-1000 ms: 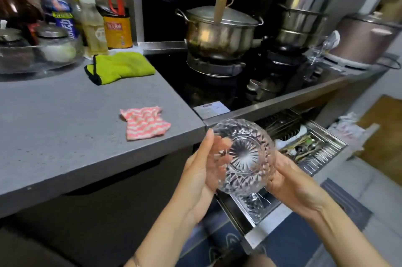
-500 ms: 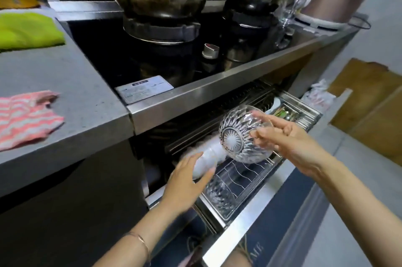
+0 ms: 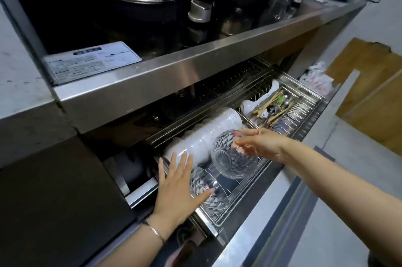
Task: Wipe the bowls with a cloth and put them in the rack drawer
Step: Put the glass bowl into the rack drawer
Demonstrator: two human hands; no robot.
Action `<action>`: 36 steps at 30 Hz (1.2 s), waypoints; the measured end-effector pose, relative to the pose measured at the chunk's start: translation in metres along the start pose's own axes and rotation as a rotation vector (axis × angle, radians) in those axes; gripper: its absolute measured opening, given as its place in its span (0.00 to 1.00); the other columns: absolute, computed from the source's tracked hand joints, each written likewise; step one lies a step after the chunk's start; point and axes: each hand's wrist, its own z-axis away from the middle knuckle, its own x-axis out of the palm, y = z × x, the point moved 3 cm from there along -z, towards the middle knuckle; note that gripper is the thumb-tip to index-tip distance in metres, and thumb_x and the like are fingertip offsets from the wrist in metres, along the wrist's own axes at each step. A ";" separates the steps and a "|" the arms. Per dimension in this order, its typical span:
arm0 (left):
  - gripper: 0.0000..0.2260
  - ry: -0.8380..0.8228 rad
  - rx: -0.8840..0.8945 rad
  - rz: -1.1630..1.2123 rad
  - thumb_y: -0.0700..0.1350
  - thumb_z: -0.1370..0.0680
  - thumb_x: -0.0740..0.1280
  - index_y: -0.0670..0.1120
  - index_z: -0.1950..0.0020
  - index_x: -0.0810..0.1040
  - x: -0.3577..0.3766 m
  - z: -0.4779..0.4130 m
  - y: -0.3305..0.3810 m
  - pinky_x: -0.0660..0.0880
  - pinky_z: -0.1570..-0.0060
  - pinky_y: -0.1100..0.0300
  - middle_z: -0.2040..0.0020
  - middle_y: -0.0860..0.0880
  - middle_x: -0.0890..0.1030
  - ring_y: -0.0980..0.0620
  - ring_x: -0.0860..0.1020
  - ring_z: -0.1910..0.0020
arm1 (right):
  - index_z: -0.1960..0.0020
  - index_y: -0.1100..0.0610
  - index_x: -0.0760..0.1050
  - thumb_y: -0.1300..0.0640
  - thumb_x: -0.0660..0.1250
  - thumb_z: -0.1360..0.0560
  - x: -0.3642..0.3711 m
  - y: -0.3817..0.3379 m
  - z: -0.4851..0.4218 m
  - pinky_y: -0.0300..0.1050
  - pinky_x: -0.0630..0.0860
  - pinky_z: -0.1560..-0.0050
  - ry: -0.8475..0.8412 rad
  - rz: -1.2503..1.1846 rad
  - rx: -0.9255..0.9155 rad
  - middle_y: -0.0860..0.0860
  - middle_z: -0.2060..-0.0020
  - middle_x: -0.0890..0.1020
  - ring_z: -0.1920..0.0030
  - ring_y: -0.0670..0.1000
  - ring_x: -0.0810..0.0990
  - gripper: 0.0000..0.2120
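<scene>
My right hand [image 3: 258, 143] grips the rim of a cut-glass bowl [image 3: 230, 157], tilted on its side just above the wire rack of the pulled-out rack drawer [image 3: 252, 181]. My left hand [image 3: 176, 188] lies flat, fingers straight, against a second cut-glass bowl [image 3: 208, 192] that stands on edge in the front left of the rack. Behind both, a row of white bowls [image 3: 208, 134] lies stacked on its side in the rack. The cloth is out of view.
A cutlery tray [image 3: 285, 110] with chopsticks and spoons fills the drawer's right part. The steel counter edge [image 3: 174, 79] overhangs the drawer, with stove knobs [image 3: 200, 10] and pots above. Grey floor and a brown board [image 3: 374, 92] are on the right.
The view dropped to the drawer. My right hand lowered the glass bowl toward the rack; my left hand moved from the white bowls onto the other glass bowl. A second ago both hands held the bowl.
</scene>
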 end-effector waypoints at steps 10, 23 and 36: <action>0.42 0.000 -0.021 -0.037 0.75 0.26 0.46 0.44 0.31 0.74 0.002 0.000 -0.001 0.50 0.32 0.38 0.29 0.44 0.71 0.40 0.71 0.31 | 0.31 0.65 0.68 0.63 0.62 0.21 0.015 0.017 -0.034 0.39 0.68 0.61 -0.136 0.181 0.162 0.57 0.50 0.78 0.58 0.50 0.74 0.19; 0.40 0.030 0.009 -0.041 0.76 0.28 0.43 0.54 0.33 0.76 -0.002 0.000 -0.001 0.39 0.30 0.38 0.25 0.43 0.64 0.39 0.62 0.26 | 0.33 0.65 0.69 0.57 0.59 0.19 0.051 0.029 -0.053 0.40 0.70 0.62 -0.312 0.437 0.281 0.52 0.59 0.74 0.62 0.48 0.71 0.17; 0.39 0.004 0.012 -0.035 0.76 0.28 0.44 0.55 0.33 0.75 -0.003 0.000 -0.001 0.37 0.30 0.39 0.24 0.43 0.63 0.39 0.61 0.25 | 0.59 0.59 0.74 0.62 0.61 0.20 0.056 0.037 -0.055 0.32 0.73 0.68 -0.328 0.457 0.277 0.49 0.69 0.79 0.68 0.43 0.77 0.09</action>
